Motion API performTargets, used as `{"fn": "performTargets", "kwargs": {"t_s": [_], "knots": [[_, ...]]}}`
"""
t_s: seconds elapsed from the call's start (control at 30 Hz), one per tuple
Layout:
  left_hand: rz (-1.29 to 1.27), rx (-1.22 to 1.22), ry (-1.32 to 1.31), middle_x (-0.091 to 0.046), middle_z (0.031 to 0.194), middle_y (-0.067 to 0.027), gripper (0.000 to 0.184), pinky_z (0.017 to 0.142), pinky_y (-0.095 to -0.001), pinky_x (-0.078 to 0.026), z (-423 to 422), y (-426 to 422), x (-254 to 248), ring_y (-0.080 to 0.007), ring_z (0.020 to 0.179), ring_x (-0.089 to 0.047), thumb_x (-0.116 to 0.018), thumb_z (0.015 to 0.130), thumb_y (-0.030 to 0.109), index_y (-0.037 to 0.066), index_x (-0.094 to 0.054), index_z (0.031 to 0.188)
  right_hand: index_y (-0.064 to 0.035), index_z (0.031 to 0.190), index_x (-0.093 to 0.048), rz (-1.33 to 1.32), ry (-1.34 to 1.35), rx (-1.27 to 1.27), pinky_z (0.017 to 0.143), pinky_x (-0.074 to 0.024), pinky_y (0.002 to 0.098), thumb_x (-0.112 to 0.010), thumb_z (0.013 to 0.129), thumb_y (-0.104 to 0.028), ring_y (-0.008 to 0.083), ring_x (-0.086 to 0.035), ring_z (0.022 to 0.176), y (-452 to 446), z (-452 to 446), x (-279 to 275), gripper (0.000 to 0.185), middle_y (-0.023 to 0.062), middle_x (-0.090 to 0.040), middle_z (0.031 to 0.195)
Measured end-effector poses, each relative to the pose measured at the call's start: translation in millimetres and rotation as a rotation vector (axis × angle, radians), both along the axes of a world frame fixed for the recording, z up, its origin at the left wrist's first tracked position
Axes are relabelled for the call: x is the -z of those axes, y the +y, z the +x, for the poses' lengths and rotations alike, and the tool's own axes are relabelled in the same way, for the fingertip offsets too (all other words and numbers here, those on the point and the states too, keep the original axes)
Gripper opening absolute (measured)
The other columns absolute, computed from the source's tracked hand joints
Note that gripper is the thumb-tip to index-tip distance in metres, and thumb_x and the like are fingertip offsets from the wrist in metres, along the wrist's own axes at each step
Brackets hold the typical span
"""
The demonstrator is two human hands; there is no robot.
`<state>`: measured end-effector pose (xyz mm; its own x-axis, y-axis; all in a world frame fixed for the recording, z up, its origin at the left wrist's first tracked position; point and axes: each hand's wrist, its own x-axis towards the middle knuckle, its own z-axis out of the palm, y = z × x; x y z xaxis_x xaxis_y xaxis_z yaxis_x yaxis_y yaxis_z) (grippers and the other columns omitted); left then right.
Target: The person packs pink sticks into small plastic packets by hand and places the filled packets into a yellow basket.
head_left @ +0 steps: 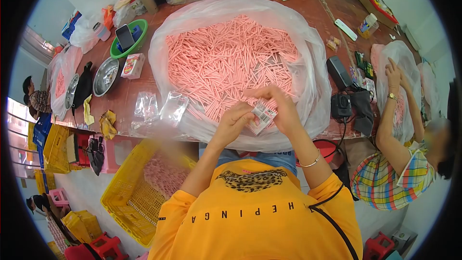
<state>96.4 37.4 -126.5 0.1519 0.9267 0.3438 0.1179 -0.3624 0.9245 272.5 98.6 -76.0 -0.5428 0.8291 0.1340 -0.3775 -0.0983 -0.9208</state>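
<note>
As L hand (235, 120) pinches printed pkt (263, 117), w/ R hand (284, 112) alongside (grip unclear), orange shirt (250, 238) reads "HEPINGA".

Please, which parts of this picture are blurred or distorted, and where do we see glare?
In the head view, wide-angle distortion bows the table and leaves black corners; the right hand looks blurred; a hazy smear covers part of the yellow crate; the clear packets show bright glints; print on the held packet cannot be read.

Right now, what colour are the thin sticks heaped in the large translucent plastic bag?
The thin sticks are pink, clearest in the head view.
</note>
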Motion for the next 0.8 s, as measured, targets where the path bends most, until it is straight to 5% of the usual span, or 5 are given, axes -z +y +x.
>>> {"fn": "performTargets", "kwargs": {"t_s": [0.07, 0.3, 0.57, 0.7, 0.8], "knots": [[-0.130, -0.066, -0.098, -0.065, 0.089, -0.0071, 0.015, 0.082, -0.0334, -0.045, 4, -5, 9, -0.0216, 0.087, -0.057, -0.061, 0.095, 0.011, -0.001, -0.069, 0.100, 0.0017, 0.114, -0.059, 0.319, -0.309, -0.032, 0.106, -0.0410, 0.0374, -0.046, 0.104, -0.036, 0.0245, -0.059, 0.117, -6, 2, -4, 0.041, 0.0173, -0.065, 0.118], [0.042, -0.164, -0.081, -0.067, 0.101, -0.0090, 0.022, 0.086, -0.0316, -0.046, 2, 2, 21, -0.0222, 0.095, -0.060, -0.062, 0.094, 0.009, -0.001, -0.068, 0.112, 0.0007, 0.098, -0.059, 0.213, -0.705, 0.136, 0.088, -0.0447, 0.0364, -0.067, 0.091, -0.022, 0.0192, -0.057, 0.093, -19, 19, 20, 0.024, 0.0089, -0.059, 0.094], [-0.341, -0.035, -0.311, -0.063, 0.100, -0.0026, 0.021, 0.077, -0.0274, -0.046, -21, -9, 18, -0.0130, 0.087, -0.057, -0.064, 0.094, 0.013, 0.001, -0.063, 0.112, 0.0003, 0.097, -0.059, 0.744, -0.645, 0.172, 0.079, -0.0450, 0.0387, -0.068, 0.082, -0.006, 0.0283, -0.055, 0.087, -24, -15, 1, 0.018, 0.0096, -0.055, 0.088], [-0.353, -0.688, -0.267, -0.062, 0.088, -0.0018, 0.017, 0.070, -0.0248, -0.045, -83, -38, -41, -0.0093, 0.079, -0.056, -0.065, 0.093, 0.017, 0.001, -0.068, 0.096, 0.0000, 0.101, -0.062, 0.638, -0.461, 0.208, 0.079, -0.0468, 0.0346, -0.068, 0.084, -0.007, 0.0256, -0.058, 0.087, -21, -27, 6, 0.019, 0.0097, -0.060, 0.095], [-0.045, -1.102, 0.520, -0.066, 0.090, -0.0098, 0.020, 0.072, -0.0398, -0.045, -213, -52, 20, -0.0225, 0.084, -0.056, -0.064, 0.093, 0.024, 0.004, -0.068, 0.094, -0.0006, 0.102, -0.063, 0.517, -0.540, 0.227, 0.077, -0.0476, 0.0327, -0.068, 0.085, -0.008, 0.0239, -0.059, 0.085, -19, -16, 26, 0.019, 0.0099, -0.061, 0.097]]}}
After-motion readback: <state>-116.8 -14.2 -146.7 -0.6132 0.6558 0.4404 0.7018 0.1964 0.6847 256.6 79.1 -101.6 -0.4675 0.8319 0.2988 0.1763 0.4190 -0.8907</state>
